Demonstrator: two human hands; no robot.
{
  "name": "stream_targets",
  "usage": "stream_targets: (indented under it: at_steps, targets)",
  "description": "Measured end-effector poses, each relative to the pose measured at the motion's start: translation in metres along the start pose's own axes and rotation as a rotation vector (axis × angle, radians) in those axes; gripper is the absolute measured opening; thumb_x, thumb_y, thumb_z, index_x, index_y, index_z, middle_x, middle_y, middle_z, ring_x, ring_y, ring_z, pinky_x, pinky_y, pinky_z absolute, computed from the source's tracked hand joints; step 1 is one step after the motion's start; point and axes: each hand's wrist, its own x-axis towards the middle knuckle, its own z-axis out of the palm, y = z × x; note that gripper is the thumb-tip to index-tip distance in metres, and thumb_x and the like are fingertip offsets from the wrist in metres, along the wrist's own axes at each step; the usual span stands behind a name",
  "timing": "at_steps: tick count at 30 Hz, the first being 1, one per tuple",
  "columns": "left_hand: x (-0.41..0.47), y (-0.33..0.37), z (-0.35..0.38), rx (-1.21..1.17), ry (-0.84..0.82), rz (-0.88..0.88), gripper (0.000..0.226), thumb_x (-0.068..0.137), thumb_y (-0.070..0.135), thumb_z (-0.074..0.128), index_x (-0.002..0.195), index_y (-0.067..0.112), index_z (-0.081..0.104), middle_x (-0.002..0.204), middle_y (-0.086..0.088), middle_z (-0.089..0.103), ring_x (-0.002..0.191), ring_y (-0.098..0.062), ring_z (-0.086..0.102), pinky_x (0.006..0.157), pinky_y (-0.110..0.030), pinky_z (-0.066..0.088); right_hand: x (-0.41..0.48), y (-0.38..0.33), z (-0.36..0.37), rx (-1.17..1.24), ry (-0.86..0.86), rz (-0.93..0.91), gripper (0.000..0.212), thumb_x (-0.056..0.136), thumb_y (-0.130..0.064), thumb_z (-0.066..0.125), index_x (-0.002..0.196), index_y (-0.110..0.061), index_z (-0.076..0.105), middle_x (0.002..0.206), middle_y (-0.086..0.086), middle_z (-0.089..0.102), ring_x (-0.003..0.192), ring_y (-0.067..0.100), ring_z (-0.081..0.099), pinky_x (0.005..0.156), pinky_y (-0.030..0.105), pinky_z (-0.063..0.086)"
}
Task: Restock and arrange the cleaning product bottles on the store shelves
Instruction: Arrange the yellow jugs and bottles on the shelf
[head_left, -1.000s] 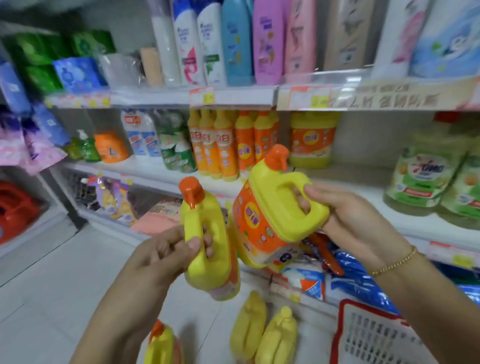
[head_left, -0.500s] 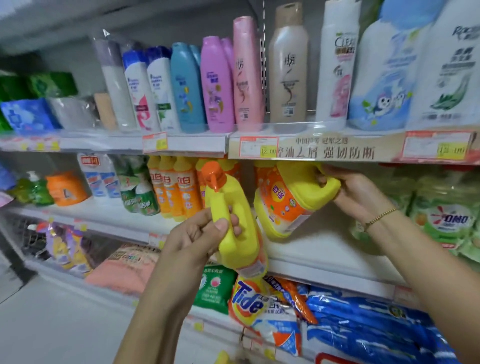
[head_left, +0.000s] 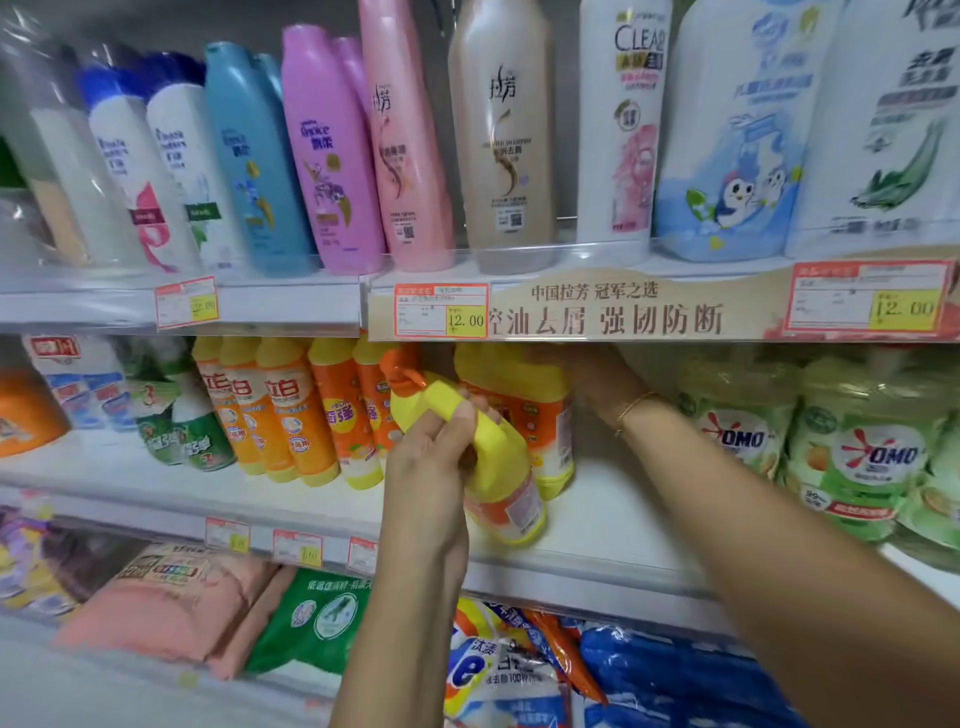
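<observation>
Two yellow bottles, centre frame. Left grip (head_left: 434, 452) wrapped round tilted bottle (head_left: 498, 457) handle, over middle shelf (head_left: 623, 525); right grip (head_left: 592, 376) at standing bottle (head_left: 524, 395), closure hidden. Risk: tilted one knocks orange bottles (head_left: 291, 410) over.

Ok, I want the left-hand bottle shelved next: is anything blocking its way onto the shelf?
Nothing visible does. The bottle in the left hand hangs tilted over bare shelf; the second bottle, by the right hand, stands behind it, not under it.
</observation>
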Motion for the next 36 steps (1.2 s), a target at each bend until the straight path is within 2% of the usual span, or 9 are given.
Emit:
stream_targets:
  at_steps: [2, 7, 11, 14, 17, 20, 26, 32, 36]
  targets:
    - [0.015, 0.0, 0.005, -0.018, 0.051, -0.026, 0.019, 0.095, 0.01, 0.051, 0.081, 0.007, 0.064, 0.07, 0.003, 0.069, 0.07, -0.007, 0.065, 0.069, -0.017, 0.052, 0.003, 0.015, 0.012, 0.099, 0.086, 0.024, 0.055, 0.059, -0.022, 0.083, 0.111, -0.014, 0.064, 0.107, 0.002, 0.07, 0.1, 0.017, 0.065, 0.087, 0.033, 0.052]
    - [0.048, -0.001, 0.016, -0.077, 0.129, -0.084, 0.023, 0.095, 0.0, 0.052, 0.073, 0.007, 0.056, 0.062, 0.001, 0.063, 0.063, -0.006, 0.063, 0.061, -0.014, 0.053, -0.037, 0.062, 0.035, 0.067, 0.312, 0.075, 0.047, 0.078, -0.024, 0.076, 0.119, -0.03, 0.054, 0.099, -0.018, 0.064, 0.089, -0.003, 0.061, 0.077, 0.015, 0.049]
    - [0.061, 0.001, 0.032, -0.125, 0.088, -0.142, 0.021, 0.094, -0.004, 0.052, 0.079, 0.008, 0.06, 0.056, 0.006, 0.067, 0.054, -0.003, 0.065, 0.058, -0.014, 0.054, -0.074, 0.112, 0.046, -0.148, 0.394, 0.21, 0.053, 0.074, -0.064, 0.054, 0.122, -0.042, 0.054, 0.103, -0.006, 0.069, 0.097, 0.02, 0.065, 0.084, 0.038, 0.054]
    - [0.061, -0.001, 0.031, -0.113, 0.084, -0.118, 0.014, 0.093, -0.004, 0.054, 0.084, 0.003, 0.062, 0.06, 0.005, 0.069, 0.06, -0.006, 0.066, 0.063, -0.016, 0.056, -0.08, 0.117, 0.046, -0.297, 0.435, 0.168, 0.05, 0.086, -0.052, 0.051, 0.135, -0.042, 0.046, 0.106, 0.005, 0.062, 0.102, 0.025, 0.058, 0.087, 0.039, 0.052]
    - [0.049, -0.015, 0.016, 0.303, 0.089, 0.103, 0.014, 0.087, 0.005, 0.065, 0.1, 0.011, 0.065, 0.085, 0.005, 0.071, 0.078, -0.002, 0.066, 0.076, -0.018, 0.053, -0.081, 0.111, 0.049, -0.411, 0.474, 0.136, 0.05, 0.096, -0.027, 0.05, 0.144, -0.033, 0.039, 0.115, 0.01, 0.055, 0.109, 0.03, 0.054, 0.092, 0.04, 0.048]
    - [0.031, -0.049, -0.009, 0.758, 0.204, 0.279, 0.058, 0.079, 0.019, 0.077, 0.131, 0.021, 0.051, 0.122, 0.008, 0.054, 0.103, -0.005, 0.056, 0.08, -0.012, 0.047, -0.091, 0.108, 0.054, -0.408, 0.385, 0.084, 0.065, 0.091, -0.014, 0.048, 0.15, -0.027, 0.024, 0.144, 0.008, 0.041, 0.124, 0.03, 0.048, 0.099, 0.045, 0.046]
    - [0.027, -0.107, -0.051, 0.873, 0.085, 0.014, 0.113, 0.056, 0.075, 0.07, 0.148, 0.029, 0.024, 0.142, -0.003, 0.047, 0.13, -0.022, 0.045, 0.105, -0.047, 0.043, -0.099, 0.098, 0.05, -0.317, 0.085, 0.028, 0.106, 0.069, -0.056, 0.058, 0.152, -0.031, -0.003, 0.158, -0.004, 0.018, 0.132, 0.02, 0.044, 0.104, 0.04, 0.044]
    - [0.047, -0.113, -0.052, 0.951, 0.116, -0.032, 0.104, 0.073, 0.044, 0.079, 0.152, 0.016, 0.017, 0.145, -0.013, 0.041, 0.13, -0.03, 0.044, 0.105, -0.043, 0.041, -0.079, 0.096, 0.036, -0.258, -0.086, 0.119, 0.087, 0.077, -0.03, 0.064, 0.151, -0.033, 0.018, 0.139, 0.001, 0.052, 0.119, 0.017, 0.057, 0.1, 0.041, 0.049]
    - [0.059, -0.123, -0.049, 0.942, 0.188, -0.033, 0.104, 0.078, 0.035, 0.077, 0.153, 0.01, 0.01, 0.148, -0.019, 0.035, 0.132, -0.035, 0.041, 0.102, -0.041, 0.039, -0.063, 0.105, 0.044, -0.433, -0.064, 0.111, 0.075, 0.085, -0.028, 0.048, 0.152, -0.026, 0.015, 0.153, 0.001, 0.034, 0.126, 0.029, 0.049, 0.1, 0.047, 0.045]
